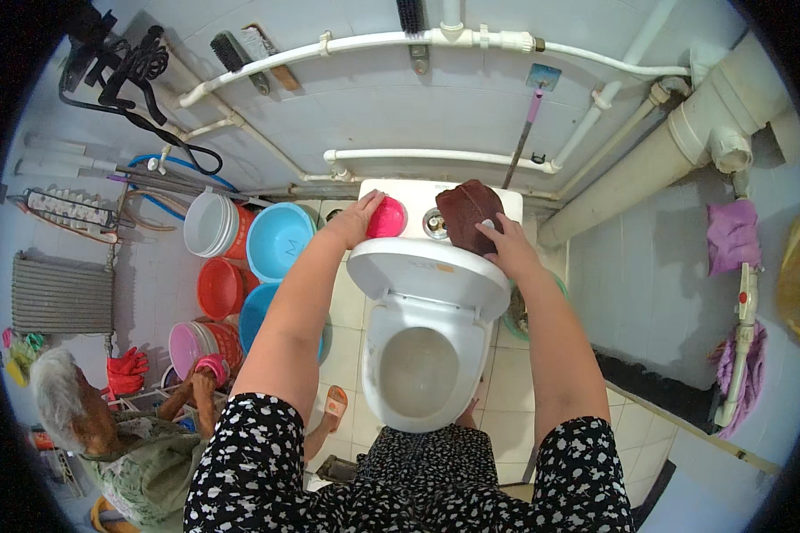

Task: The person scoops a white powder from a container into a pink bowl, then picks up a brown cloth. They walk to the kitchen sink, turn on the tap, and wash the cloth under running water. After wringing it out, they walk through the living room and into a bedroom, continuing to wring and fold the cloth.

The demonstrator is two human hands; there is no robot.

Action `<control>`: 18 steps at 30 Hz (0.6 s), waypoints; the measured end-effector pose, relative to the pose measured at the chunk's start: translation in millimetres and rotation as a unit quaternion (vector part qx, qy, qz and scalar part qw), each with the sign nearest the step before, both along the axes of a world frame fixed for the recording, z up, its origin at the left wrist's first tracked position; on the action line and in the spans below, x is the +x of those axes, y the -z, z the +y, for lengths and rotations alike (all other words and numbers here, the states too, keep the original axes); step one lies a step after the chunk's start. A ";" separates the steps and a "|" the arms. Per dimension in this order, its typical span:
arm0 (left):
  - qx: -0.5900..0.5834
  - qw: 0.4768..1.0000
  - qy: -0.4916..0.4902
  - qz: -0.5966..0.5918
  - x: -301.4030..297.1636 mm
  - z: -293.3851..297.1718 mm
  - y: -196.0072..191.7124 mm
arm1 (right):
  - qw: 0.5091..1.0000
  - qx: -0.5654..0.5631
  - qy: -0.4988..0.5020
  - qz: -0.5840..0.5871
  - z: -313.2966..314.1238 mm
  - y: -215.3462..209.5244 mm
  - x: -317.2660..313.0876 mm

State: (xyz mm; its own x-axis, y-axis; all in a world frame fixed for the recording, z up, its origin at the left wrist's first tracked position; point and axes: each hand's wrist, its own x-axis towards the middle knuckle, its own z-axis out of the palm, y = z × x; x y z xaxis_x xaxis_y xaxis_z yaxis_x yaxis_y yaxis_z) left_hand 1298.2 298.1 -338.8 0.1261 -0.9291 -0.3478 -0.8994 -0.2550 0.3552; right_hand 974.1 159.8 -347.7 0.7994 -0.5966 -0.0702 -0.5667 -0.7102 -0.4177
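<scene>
The white toilet (418, 355) stands open, its lid (428, 274) raised against the tank (516, 206). On the tank top, the right hand (507, 249) presses a dark brown cloth (467, 213); left of the cloth, the left hand (354, 220) grips a small pink cup (388, 218).

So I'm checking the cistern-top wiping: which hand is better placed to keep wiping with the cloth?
Right. The right hand already presses the dark red cloth on the cistern top; the left hand is busy with the pink cup.
</scene>
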 end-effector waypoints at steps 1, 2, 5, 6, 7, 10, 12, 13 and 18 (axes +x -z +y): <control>-0.006 1.000 0.009 -0.010 3.1 0.6 6.7 | 1.000 -0.011 0.000 -0.002 -1.9 3.1 -1.7; -0.015 0.999 0.018 -0.022 0.8 0.2 -0.2 | 1.000 -0.023 -0.001 -0.005 -4.6 2.3 -1.7; -0.068 0.996 -0.014 -0.048 -0.6 19.5 -24.5 | 0.998 0.023 0.038 0.035 -12.5 5.9 1.1; -0.104 0.993 -0.027 -0.054 -4.1 25.9 -36.3 | 0.996 0.043 0.077 -0.019 -14.0 11.0 -4.0; -0.123 0.989 -0.077 -0.030 -11.3 33.8 -48.6 | 0.989 0.064 0.115 -0.072 -15.7 17.2 -11.3; -0.296 0.941 -0.158 -0.048 -31.9 74.3 -77.3 | 0.946 0.095 0.206 -0.231 -4.1 -11.6 -25.6; -0.346 0.910 -0.227 0.007 -54.6 104.6 -92.6 | 0.913 0.109 0.247 -0.305 5.7 -47.7 -42.6; -0.370 0.891 -0.261 0.035 -68.1 119.5 -99.0 | 0.904 0.142 0.277 -0.293 14.9 -67.8 -53.1; -0.263 0.822 -0.291 0.413 -176.6 147.3 -130.0 | 0.826 0.219 0.239 -0.462 64.3 -123.4 -112.2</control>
